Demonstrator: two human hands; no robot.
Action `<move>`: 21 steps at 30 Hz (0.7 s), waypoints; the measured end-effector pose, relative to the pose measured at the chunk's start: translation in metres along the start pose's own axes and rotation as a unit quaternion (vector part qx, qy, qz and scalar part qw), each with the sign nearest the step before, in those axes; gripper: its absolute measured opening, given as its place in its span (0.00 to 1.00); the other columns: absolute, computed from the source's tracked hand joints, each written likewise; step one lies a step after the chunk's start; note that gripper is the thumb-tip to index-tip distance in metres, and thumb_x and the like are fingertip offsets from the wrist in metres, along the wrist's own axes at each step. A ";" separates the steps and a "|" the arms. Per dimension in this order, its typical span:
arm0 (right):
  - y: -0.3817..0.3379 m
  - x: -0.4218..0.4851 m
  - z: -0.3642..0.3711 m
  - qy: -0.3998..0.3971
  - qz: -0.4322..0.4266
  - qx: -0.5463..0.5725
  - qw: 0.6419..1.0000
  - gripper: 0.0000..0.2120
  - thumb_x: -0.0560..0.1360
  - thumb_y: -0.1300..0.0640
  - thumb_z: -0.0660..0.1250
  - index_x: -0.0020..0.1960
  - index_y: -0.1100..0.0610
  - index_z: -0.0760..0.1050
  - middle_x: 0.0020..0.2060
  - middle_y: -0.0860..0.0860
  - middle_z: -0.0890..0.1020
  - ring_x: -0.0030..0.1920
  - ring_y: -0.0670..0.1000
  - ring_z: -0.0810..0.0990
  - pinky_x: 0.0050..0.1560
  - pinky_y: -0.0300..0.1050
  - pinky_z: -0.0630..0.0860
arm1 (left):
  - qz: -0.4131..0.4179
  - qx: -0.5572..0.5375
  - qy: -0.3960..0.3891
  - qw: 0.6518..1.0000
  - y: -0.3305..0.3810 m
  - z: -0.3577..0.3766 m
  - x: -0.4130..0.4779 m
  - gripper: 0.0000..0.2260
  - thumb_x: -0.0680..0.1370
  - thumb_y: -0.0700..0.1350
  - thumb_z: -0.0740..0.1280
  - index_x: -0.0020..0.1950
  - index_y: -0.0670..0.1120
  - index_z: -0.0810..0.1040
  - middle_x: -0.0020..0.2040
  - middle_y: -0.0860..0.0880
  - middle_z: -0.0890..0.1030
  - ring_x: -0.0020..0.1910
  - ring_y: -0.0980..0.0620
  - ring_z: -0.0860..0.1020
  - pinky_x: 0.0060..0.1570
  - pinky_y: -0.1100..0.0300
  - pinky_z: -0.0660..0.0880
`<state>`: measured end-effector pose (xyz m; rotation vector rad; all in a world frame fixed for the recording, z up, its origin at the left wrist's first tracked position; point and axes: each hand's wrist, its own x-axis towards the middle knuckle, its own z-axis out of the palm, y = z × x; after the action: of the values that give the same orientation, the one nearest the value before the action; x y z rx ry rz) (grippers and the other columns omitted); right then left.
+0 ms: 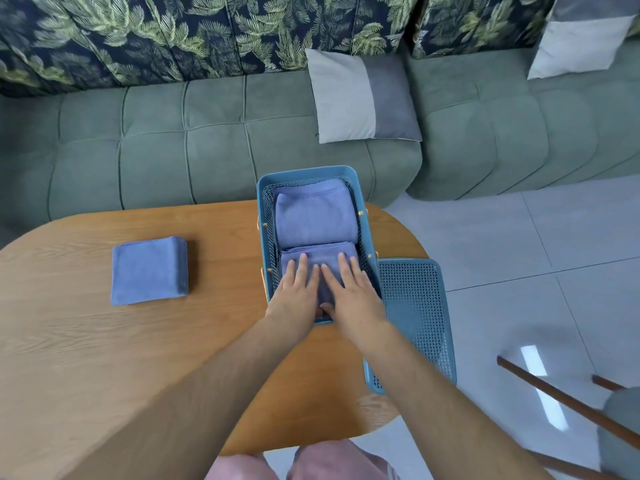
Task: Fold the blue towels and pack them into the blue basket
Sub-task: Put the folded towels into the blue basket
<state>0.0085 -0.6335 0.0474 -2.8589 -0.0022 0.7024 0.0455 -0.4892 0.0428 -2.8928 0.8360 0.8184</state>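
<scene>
The blue basket (266, 216) stands on the wooden table (104, 358) at its far right side. A folded blue towel (315, 216) fills the basket's far half. A second folded blue towel (320, 258) lies in the near half. Both my hands rest flat on that second towel, fingers spread: my left hand (294, 292) on its left part, my right hand (349, 292) on its right part. A third folded blue towel (149, 270) lies on the table to the left, apart from the basket.
The basket's perforated blue lid (415, 317) lies at the table's right edge, partly overhanging. A green sofa (173, 140) with a grey cushion (360, 95) runs behind the table. A chair (588, 420) stands at the lower right on the tiled floor.
</scene>
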 end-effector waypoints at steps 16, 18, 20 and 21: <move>-0.074 0.016 -0.041 0.193 -0.001 0.026 0.981 0.30 0.70 0.58 0.77 0.71 0.56 0.75 0.72 0.61 0.72 0.69 0.64 0.73 0.64 0.57 0.76 | 0.026 -0.256 0.221 0.941 -0.070 -0.027 -0.029 0.21 0.77 0.36 0.68 0.71 0.39 0.74 0.73 0.42 0.71 0.72 0.42 0.69 0.73 0.59 0.59; -0.108 0.024 -0.048 0.225 -0.046 0.043 0.972 0.29 0.69 0.60 0.77 0.69 0.57 0.76 0.68 0.60 0.75 0.64 0.62 0.75 0.60 0.56 0.78 | 0.008 -0.242 0.263 0.934 -0.099 -0.027 -0.041 0.21 0.76 0.35 0.70 0.69 0.38 0.75 0.71 0.40 0.72 0.69 0.40 0.71 0.71 0.54 0.65; -0.143 0.035 -0.051 0.222 -0.079 0.052 0.970 0.28 0.71 0.59 0.75 0.70 0.57 0.74 0.69 0.59 0.74 0.65 0.61 0.74 0.61 0.55 0.76 | -0.029 -0.238 0.259 0.936 -0.130 -0.026 -0.051 0.21 0.77 0.37 0.69 0.70 0.40 0.74 0.73 0.41 0.71 0.71 0.42 0.69 0.71 0.51 0.66; -0.158 0.041 -0.050 0.216 -0.089 0.053 0.971 0.28 0.72 0.58 0.74 0.71 0.57 0.74 0.70 0.59 0.73 0.66 0.61 0.73 0.62 0.55 0.75 | -0.052 -0.239 0.253 0.936 -0.146 -0.025 -0.056 0.21 0.78 0.38 0.68 0.71 0.42 0.74 0.74 0.43 0.69 0.73 0.43 0.67 0.71 0.51 0.65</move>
<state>0.0751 -0.4860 0.1019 -2.7987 -0.1498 0.0381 0.0908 -0.3406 0.0736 -3.6276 0.5433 0.2844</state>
